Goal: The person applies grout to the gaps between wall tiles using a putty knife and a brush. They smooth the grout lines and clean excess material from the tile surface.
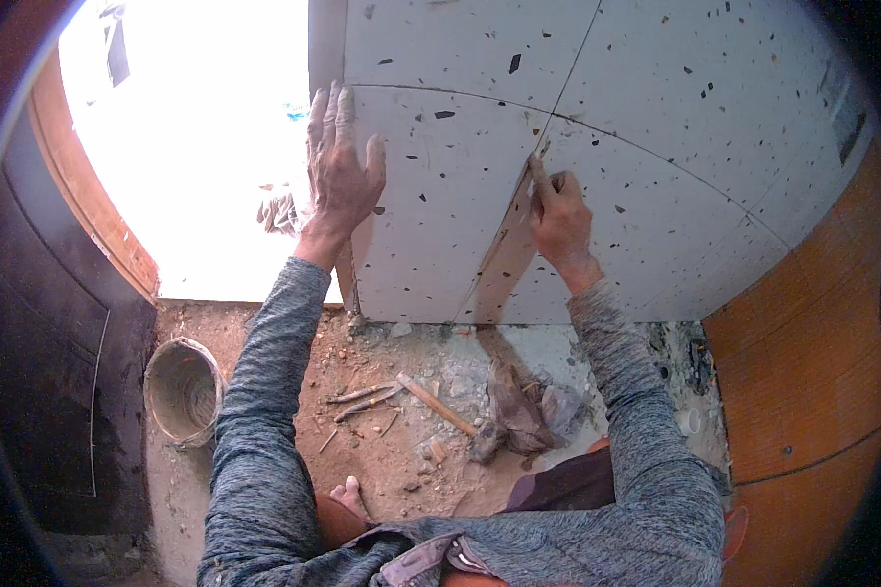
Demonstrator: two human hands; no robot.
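Note:
My left hand (346, 181) is open, its fingers stretched upward along the left edge of a white speckled tile panel (431, 235) beside a bright opening. My right hand (562, 220) is at the joint between tiles. Its forefinger points up against the seam, close to where the joints cross, while the other fingers are curled in. Whatever those fingers may hold is too small or hidden to make out. A long shadow of the right arm falls down the panel.
On the dirt floor lie a hammer (437, 403), pliers (367, 401) and a crumpled brown bag (517, 411). A mortar-stained bucket (184, 393) stands at left. An orange-brown wooden panel (812, 342) flanks the right, a dark door (49, 372) the left. My bare foot (349, 497) is below.

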